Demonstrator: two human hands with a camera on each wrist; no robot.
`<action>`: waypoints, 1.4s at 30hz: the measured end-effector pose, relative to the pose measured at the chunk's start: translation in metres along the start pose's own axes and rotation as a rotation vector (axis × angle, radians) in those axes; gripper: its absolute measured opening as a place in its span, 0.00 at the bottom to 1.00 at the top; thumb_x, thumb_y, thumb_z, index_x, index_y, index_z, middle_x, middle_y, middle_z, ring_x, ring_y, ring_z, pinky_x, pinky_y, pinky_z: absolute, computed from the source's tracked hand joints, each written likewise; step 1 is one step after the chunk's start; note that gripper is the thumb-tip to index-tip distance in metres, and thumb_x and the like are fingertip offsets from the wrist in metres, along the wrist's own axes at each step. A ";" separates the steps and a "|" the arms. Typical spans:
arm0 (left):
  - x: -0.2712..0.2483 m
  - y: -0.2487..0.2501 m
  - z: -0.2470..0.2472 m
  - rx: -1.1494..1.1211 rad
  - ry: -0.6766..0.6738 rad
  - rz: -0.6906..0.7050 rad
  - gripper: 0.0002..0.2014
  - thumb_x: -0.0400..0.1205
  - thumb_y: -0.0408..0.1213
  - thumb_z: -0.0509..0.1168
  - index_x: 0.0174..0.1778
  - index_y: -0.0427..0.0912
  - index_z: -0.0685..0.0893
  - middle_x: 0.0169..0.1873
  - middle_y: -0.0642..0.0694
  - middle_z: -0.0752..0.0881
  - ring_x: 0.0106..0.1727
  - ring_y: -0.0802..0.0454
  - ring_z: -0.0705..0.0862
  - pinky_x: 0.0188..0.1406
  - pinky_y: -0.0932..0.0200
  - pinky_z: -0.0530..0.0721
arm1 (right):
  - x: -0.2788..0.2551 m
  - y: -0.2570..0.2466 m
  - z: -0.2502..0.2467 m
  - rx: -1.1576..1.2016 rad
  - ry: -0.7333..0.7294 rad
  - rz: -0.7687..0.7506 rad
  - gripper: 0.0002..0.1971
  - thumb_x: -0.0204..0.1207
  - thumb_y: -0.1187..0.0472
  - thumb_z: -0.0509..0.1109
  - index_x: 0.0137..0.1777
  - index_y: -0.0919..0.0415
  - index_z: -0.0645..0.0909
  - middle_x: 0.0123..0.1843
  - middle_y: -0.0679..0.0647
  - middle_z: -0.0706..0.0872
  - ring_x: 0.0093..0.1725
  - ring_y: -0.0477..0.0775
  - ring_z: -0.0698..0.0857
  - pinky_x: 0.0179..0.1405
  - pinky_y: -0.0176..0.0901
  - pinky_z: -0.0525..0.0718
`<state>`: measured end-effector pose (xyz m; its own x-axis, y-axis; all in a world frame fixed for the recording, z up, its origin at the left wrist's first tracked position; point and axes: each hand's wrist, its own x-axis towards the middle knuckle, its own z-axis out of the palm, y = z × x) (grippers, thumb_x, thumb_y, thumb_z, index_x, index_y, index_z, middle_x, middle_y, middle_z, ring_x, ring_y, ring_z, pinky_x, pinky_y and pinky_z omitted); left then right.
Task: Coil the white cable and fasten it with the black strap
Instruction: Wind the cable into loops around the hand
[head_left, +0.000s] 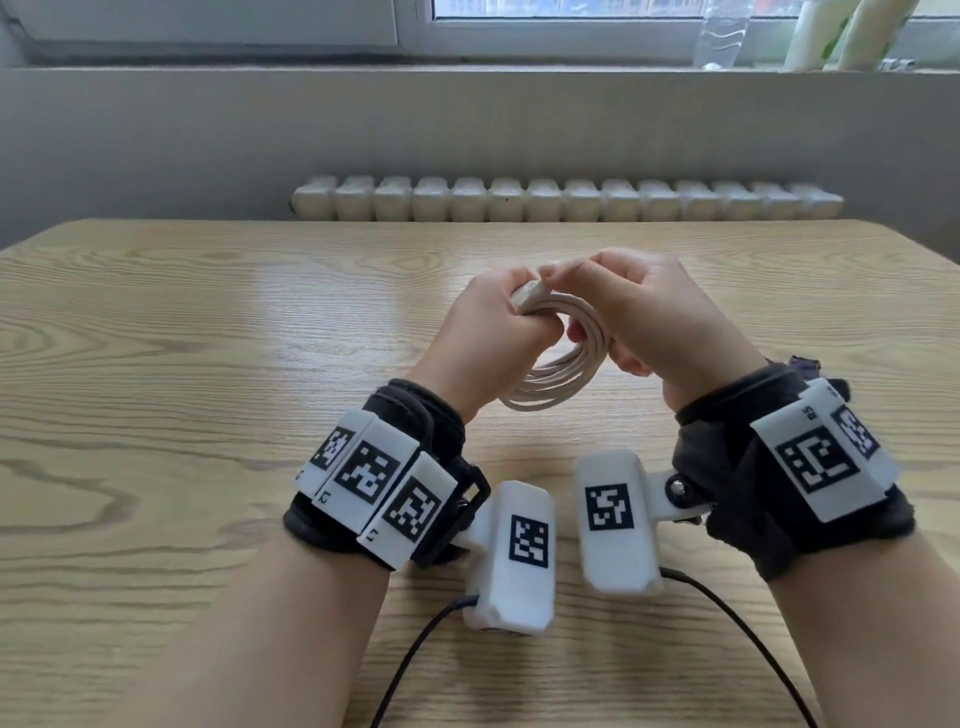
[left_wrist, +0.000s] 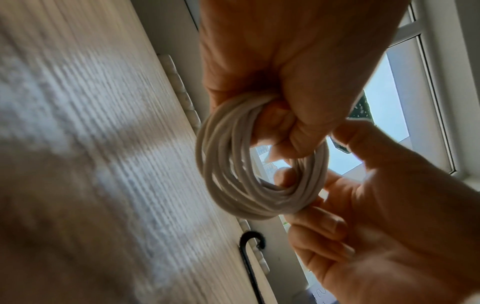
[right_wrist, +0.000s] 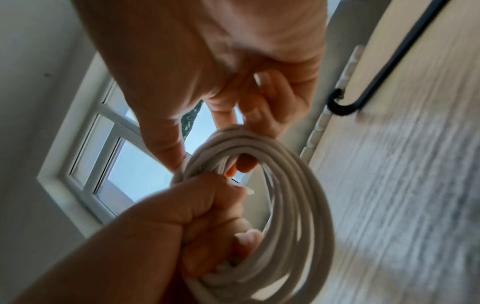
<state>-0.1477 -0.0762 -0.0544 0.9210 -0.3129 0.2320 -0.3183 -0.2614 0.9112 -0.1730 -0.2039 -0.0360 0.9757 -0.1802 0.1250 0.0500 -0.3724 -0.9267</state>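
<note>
The white cable (head_left: 571, 374) is wound into a coil of several loops and held in the air above the wooden table (head_left: 208, 338). My left hand (head_left: 493, 322) grips the coil's top in a fist, and a white plug end sticks out past the thumb. My right hand (head_left: 649, 317) pinches the coil's right side between thumb and fingers. The left wrist view shows the coil (left_wrist: 233, 195) pinched by the right hand's fingers (left_wrist: 324, 226). The black strap (left_wrist: 245, 259) lies flat on the table near its far edge, one end curled, and it also shows in the right wrist view (right_wrist: 392, 67).
A white radiator (head_left: 566, 200) runs along the wall behind the table's far edge. A window sill above carries a clear bottle (head_left: 722, 36). Black leads (head_left: 415, 665) trail from the wrist cameras across the table's near edge.
</note>
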 end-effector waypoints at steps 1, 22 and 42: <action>0.000 0.000 0.000 -0.004 -0.009 -0.006 0.08 0.73 0.25 0.63 0.45 0.39 0.83 0.29 0.47 0.79 0.27 0.54 0.75 0.32 0.53 0.77 | 0.000 -0.001 -0.001 0.048 -0.001 0.024 0.15 0.72 0.49 0.72 0.44 0.63 0.85 0.26 0.52 0.82 0.12 0.39 0.68 0.11 0.29 0.62; -0.003 0.005 -0.017 -0.080 -0.246 0.180 0.21 0.77 0.45 0.63 0.63 0.37 0.77 0.33 0.49 0.83 0.35 0.57 0.82 0.40 0.59 0.83 | 0.009 0.012 -0.011 0.429 0.048 0.093 0.06 0.71 0.57 0.76 0.41 0.59 0.85 0.26 0.49 0.79 0.17 0.40 0.73 0.14 0.28 0.68; 0.005 0.007 -0.005 -0.324 -0.094 0.012 0.12 0.87 0.40 0.54 0.54 0.35 0.76 0.28 0.49 0.74 0.26 0.58 0.70 0.32 0.61 0.77 | 0.010 0.009 -0.007 0.035 0.097 -0.438 0.12 0.76 0.43 0.66 0.48 0.50 0.83 0.34 0.71 0.85 0.25 0.57 0.79 0.27 0.50 0.78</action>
<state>-0.1445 -0.0747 -0.0455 0.8880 -0.4012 0.2247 -0.2272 0.0420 0.9729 -0.1641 -0.2150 -0.0405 0.8364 -0.0969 0.5394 0.4629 -0.4022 -0.7900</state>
